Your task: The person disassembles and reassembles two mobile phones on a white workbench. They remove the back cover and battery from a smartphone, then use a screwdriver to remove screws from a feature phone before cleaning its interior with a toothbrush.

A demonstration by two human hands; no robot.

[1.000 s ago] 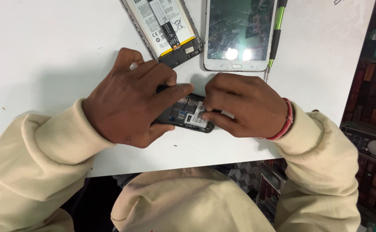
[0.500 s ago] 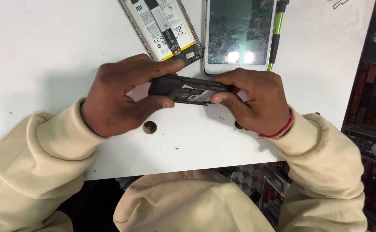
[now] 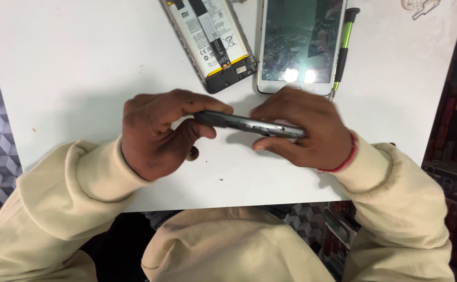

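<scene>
A view from above shows a person in cream sleeves holding a dark phone body (image 3: 249, 124) edge-on, lifted just above a white tabletop (image 3: 72, 68). The phone body serves as the landmark for everything else here.

The left hand (image 3: 158, 133) is closed on the phone body's left end, thumb beneath and fingers curled over the top edge. The right hand (image 3: 304, 130) is closed on its right end, fingers wrapped over the top and thumb tucked under. A red band circles the right wrist.

Beyond the phone body, farther from the person, lies an opened phone (image 3: 210, 42) with its battery and black lower board exposed. To the right of that, also beyond the phone body, lies a white phone (image 3: 299, 47) face up, its glass cracked. Just to the right of the white phone lies a slim screwdriver (image 3: 343, 49) with a green and black shaft. Below the phone body, partly hidden behind the left hand, a small round brownish piece (image 3: 193, 153) rests on the tabletop.

The phone body looks thin, stiff and light, with smooth sides that could slip. It is probably fragile where parts are exposed, so pinching it by the long edges, as both hands do, seems the safest hold.
</scene>
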